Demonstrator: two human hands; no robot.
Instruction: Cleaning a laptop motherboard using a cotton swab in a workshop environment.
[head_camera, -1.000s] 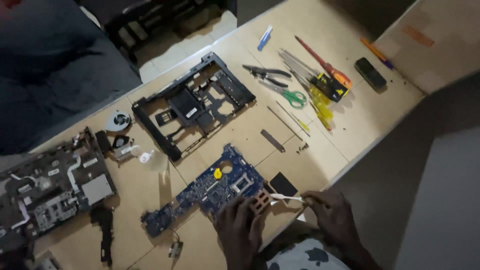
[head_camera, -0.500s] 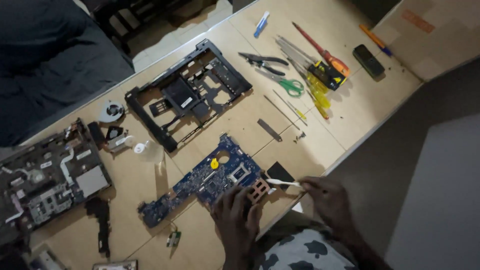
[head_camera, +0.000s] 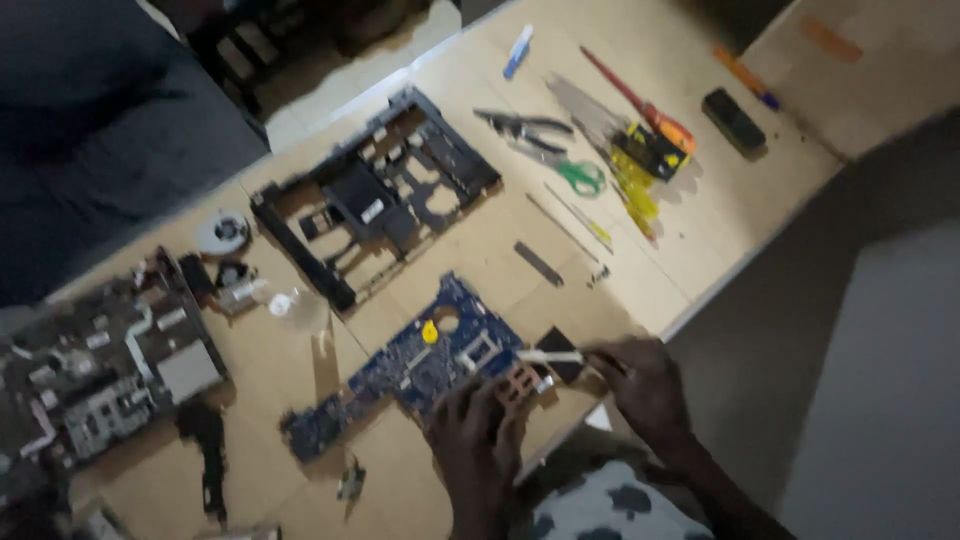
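Note:
A blue laptop motherboard (head_camera: 410, 370) lies on the wooden table near its front edge. My left hand (head_camera: 478, 430) rests on the board's near edge, fingers beside a copper-coloured heatsink piece (head_camera: 520, 383). My right hand (head_camera: 645, 385) grips a thin white-tipped tool (head_camera: 550, 356) whose tip reaches the board's right end, next to a small black square part (head_camera: 562, 350).
A black laptop base frame (head_camera: 375, 195) lies behind the board. Another stripped laptop chassis (head_camera: 95, 365) sits at the left, with a small fan (head_camera: 224, 231) near it. Pliers, green-handled scissors (head_camera: 580, 176), screwdrivers (head_camera: 640, 100) and a black box (head_camera: 733, 120) lie at the back right.
The view has shifted a little; both hands stay at the motherboard's right end, with the tool tip still at the board.

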